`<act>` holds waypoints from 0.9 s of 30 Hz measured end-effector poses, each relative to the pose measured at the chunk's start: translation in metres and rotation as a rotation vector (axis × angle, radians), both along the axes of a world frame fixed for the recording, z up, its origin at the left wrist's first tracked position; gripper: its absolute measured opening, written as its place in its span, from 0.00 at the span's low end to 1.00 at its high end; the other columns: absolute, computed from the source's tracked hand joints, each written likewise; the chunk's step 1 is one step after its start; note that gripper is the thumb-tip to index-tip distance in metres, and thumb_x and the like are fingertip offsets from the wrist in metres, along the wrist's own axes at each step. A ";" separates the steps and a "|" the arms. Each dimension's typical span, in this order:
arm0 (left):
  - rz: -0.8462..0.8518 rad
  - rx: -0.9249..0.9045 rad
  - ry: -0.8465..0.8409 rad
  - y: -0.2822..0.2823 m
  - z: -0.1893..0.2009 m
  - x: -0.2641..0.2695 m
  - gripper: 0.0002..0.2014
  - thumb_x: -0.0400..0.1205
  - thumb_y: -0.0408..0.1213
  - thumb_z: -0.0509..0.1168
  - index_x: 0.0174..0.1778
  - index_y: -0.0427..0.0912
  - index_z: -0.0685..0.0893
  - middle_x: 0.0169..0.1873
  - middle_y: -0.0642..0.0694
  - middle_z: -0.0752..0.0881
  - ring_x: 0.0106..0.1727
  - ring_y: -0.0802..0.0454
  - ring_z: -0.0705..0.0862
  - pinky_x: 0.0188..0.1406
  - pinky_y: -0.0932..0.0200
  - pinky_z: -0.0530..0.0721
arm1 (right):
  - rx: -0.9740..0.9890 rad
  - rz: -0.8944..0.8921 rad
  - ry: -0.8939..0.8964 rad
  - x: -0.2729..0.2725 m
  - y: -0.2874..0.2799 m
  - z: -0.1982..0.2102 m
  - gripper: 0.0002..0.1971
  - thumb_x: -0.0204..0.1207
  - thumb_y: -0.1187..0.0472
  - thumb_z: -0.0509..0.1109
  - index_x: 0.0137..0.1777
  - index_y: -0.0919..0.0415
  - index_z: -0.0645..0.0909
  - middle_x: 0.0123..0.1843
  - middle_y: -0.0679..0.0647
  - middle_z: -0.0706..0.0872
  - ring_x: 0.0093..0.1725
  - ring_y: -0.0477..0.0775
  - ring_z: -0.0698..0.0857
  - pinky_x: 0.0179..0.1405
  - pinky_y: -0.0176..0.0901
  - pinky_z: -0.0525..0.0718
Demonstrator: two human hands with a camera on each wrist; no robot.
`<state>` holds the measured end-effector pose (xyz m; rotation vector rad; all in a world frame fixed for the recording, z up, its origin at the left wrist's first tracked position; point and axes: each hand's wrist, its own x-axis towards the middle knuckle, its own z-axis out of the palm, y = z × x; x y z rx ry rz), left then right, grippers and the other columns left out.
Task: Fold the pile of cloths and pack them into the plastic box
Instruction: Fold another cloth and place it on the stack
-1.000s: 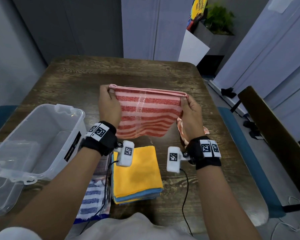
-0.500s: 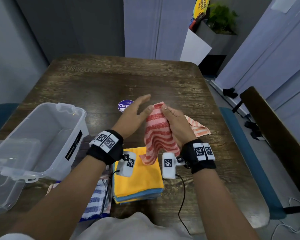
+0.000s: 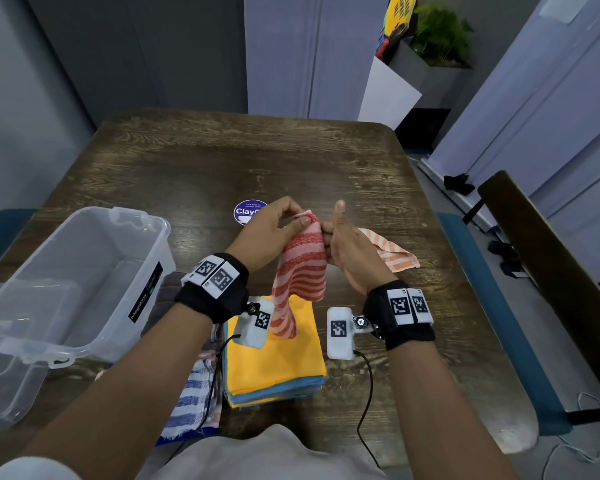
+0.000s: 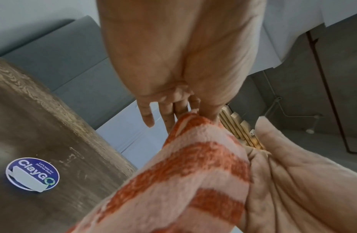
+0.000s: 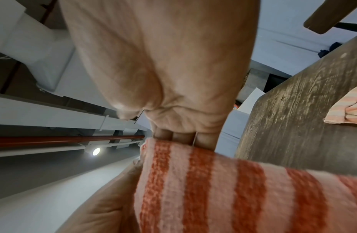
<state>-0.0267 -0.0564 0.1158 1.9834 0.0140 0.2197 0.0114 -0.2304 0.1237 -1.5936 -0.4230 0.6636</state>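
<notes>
- Head view: above the desk (image 3: 222, 161), the left hand (image 3: 271, 237) pinched the top of the striped cloth (image 3: 302, 271) between thumb and fingers. The right hand (image 3: 347, 251) curled its fingers on the same edge. The cloth hung over a stack of folded cloths (image 3: 278, 362), beside the open plastic box (image 3: 146, 223).
- Left wrist view: the left thumb and fingers grasped the cloth's corner; a sticker (image 4: 32, 174) lay on the desk.
- Right wrist view: the right fingers (image 5: 181, 136) gripped the cloth's edge; a paler cloth (image 5: 345, 110) lay nearby.
</notes>
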 end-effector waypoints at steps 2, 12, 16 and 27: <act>0.050 0.018 -0.047 0.000 0.000 0.002 0.05 0.87 0.41 0.67 0.46 0.47 0.79 0.44 0.53 0.86 0.47 0.60 0.84 0.46 0.66 0.80 | 0.040 0.005 -0.025 -0.002 -0.002 0.001 0.34 0.84 0.34 0.50 0.63 0.60 0.86 0.54 0.65 0.92 0.56 0.63 0.92 0.59 0.56 0.89; 0.499 0.027 -0.260 0.035 0.041 0.005 0.04 0.88 0.38 0.63 0.51 0.43 0.74 0.40 0.57 0.79 0.37 0.69 0.77 0.38 0.75 0.76 | -0.241 0.073 -0.315 0.002 -0.016 -0.020 0.05 0.85 0.63 0.69 0.51 0.60 0.87 0.44 0.46 0.93 0.47 0.47 0.92 0.49 0.47 0.90; 0.634 0.017 -0.294 0.062 0.047 0.003 0.08 0.88 0.42 0.62 0.52 0.41 0.76 0.42 0.55 0.77 0.41 0.62 0.76 0.45 0.68 0.78 | -0.284 0.030 -0.353 0.011 -0.023 -0.035 0.07 0.86 0.60 0.68 0.52 0.62 0.87 0.49 0.56 0.93 0.51 0.56 0.92 0.57 0.64 0.89; 0.681 -0.026 -0.121 0.074 0.036 -0.006 0.07 0.87 0.41 0.68 0.59 0.46 0.84 0.44 0.61 0.85 0.44 0.71 0.83 0.43 0.75 0.81 | -0.059 -0.188 -0.121 0.013 -0.030 -0.025 0.14 0.89 0.59 0.64 0.56 0.74 0.79 0.48 0.71 0.90 0.44 0.63 0.91 0.50 0.59 0.91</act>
